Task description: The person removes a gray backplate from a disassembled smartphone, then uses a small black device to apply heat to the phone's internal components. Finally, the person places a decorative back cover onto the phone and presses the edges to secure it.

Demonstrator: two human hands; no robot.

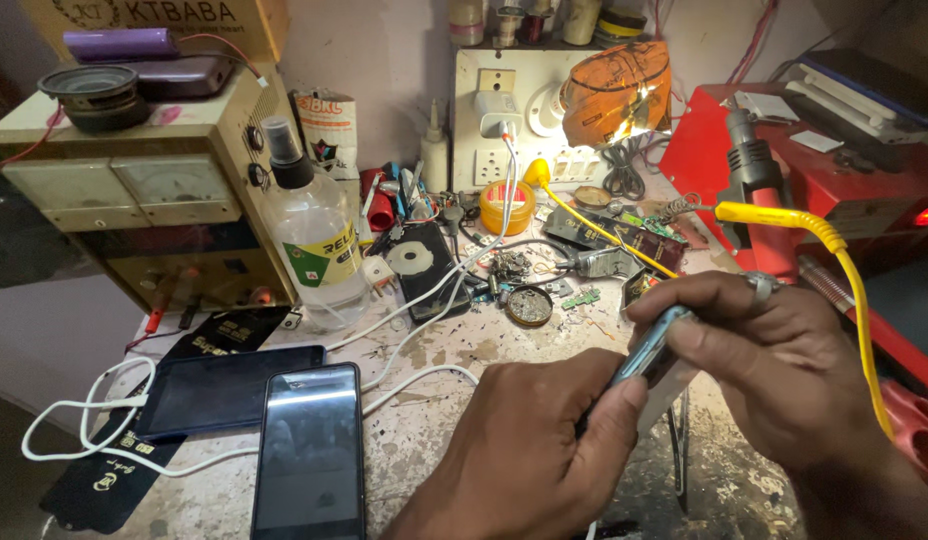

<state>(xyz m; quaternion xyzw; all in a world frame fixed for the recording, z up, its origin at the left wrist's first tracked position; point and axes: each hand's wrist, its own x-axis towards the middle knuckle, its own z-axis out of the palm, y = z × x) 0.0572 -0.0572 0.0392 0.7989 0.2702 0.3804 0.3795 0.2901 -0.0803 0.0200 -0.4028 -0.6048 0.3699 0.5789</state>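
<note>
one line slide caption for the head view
Both hands, left hand and right hand, grip a small blue-edged device above a cluttered repair bench, two dark phones lying beside.

**Both hands meet low in view**

The left hand point(529, 455) rises from the lower edge, back toward the camera, fingers point(614, 410) curled closed. The right hand point(774, 375) reaches in from the right, thumb and fingers point(684, 300) pinched together, a ring on one finger.

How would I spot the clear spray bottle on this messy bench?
Start at the big beige meter box on the left of the workbench. Right beside its front corner stands the spray bottle, upright. It is the only tall see-through thing there, with a black spray top and a green-and-yellow label; the phones lie flat.
</note>
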